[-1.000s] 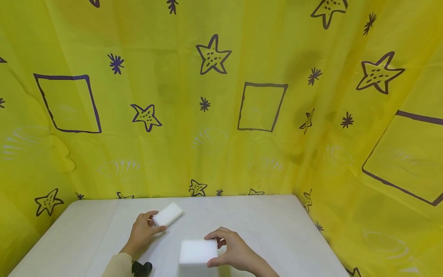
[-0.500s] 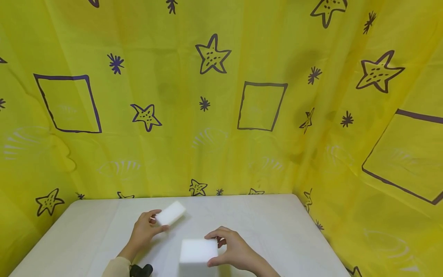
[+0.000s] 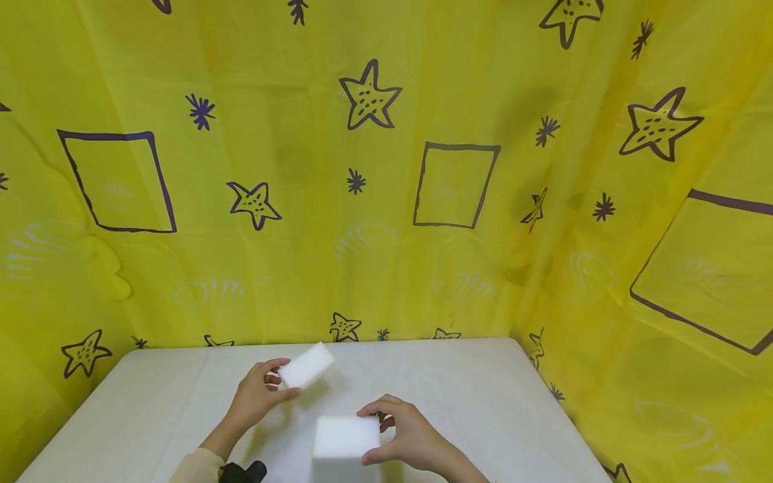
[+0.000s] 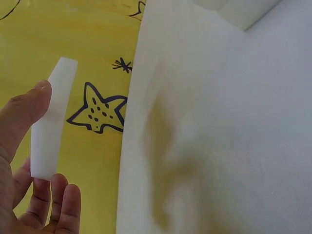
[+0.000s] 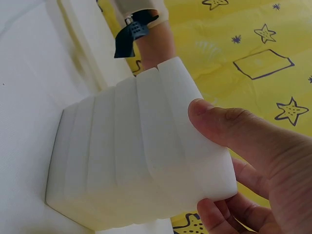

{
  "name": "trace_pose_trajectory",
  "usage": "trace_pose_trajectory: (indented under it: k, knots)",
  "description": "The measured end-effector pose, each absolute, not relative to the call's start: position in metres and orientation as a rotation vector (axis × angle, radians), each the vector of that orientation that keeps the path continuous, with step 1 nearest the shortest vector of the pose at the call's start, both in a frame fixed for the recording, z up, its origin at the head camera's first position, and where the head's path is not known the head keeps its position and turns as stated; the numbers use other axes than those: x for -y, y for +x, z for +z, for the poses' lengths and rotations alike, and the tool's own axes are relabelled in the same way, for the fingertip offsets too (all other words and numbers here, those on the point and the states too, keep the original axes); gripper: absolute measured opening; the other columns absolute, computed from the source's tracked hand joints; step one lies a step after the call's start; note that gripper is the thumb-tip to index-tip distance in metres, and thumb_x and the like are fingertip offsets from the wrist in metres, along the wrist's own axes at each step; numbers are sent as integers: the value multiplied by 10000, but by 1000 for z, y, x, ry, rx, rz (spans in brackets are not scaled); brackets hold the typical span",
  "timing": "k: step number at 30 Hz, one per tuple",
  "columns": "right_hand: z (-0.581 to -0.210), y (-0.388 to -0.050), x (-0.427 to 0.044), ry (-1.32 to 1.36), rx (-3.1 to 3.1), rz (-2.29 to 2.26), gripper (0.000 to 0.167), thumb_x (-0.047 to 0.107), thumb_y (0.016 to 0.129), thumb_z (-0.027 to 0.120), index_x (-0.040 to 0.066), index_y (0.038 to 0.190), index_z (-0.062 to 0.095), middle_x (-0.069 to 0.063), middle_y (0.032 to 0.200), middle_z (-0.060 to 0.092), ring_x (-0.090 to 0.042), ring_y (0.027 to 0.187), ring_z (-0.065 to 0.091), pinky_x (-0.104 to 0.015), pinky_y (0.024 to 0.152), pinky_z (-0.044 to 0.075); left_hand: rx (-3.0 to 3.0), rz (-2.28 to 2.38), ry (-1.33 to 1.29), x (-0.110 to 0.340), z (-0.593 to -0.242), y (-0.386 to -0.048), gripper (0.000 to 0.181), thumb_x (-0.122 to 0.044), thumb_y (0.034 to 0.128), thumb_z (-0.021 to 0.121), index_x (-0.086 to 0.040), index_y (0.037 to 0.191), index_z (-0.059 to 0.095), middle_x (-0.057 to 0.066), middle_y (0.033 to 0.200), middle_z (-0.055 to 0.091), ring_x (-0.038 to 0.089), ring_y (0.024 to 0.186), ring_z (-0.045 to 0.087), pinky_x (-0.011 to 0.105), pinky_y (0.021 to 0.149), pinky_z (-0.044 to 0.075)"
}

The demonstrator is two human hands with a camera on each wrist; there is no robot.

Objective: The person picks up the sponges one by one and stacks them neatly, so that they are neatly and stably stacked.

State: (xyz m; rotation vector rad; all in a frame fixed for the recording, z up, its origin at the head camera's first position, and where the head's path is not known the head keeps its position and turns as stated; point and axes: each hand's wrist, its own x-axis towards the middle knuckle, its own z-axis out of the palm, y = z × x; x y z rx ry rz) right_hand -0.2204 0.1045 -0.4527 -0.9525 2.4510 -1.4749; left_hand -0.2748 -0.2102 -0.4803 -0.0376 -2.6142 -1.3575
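Observation:
My left hand [image 3: 256,396] pinches a white sponge block [image 3: 308,366] between thumb and fingers, tilted and held above the table, with its shadow below. The left wrist view shows this sponge [image 4: 51,122] edge-on, the thumb on one face and the fingertips at its lower end. My right hand [image 3: 410,436] grips the top of a stack of several white sponges [image 3: 346,439], thumb on the near side, fingers on the far side. In the right wrist view the stacked sponges [image 5: 126,141] lie flush, one on another, on the table.
A white-covered table [image 3: 483,402] lies under both hands. Yellow curtain [image 3: 302,268] with drawn stars and squares hangs behind the table and along its sides. A black strap device [image 3: 243,471] sits at the left wrist, beside a cream sleeve [image 3: 198,466].
My left hand has lifted the sponge and carried it slightly right and away, tilting it more. The right hand and the stack have stayed put.

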Motion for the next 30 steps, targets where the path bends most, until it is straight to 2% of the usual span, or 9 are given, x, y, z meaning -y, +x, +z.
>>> trace_pose_trajectory:
  k: [7,18,30]
  knots:
    - [-454,-221,-104,-954,-2445,-1490,524,203,665,914,147,1135,690,55,1055,624,-11,862,530,-232,817,511,2619,-1387,-91,202,-463,-264,644,-241,713,888,-100,1282,619,90,1083,568,207,932,595,299,773,501]
    - [-454,-221,-104,-910,-2420,-1528,523,176,658,916,133,1128,691,49,1056,619,-23,870,541,-233,815,518,2610,-1511,-118,190,-442,-240,631,-211,711,887,-119,1279,625,75,1099,571,171,916,641,256,754,532]
    - [-454,-220,-105,-880,-2404,-1545,529,168,660,913,130,1138,689,50,1068,618,-65,882,562,-228,819,519,2585,-1673,-175,191,-440,-225,667,-175,701,891,-88,1298,607,82,1109,553,144,878,610,223,744,517]
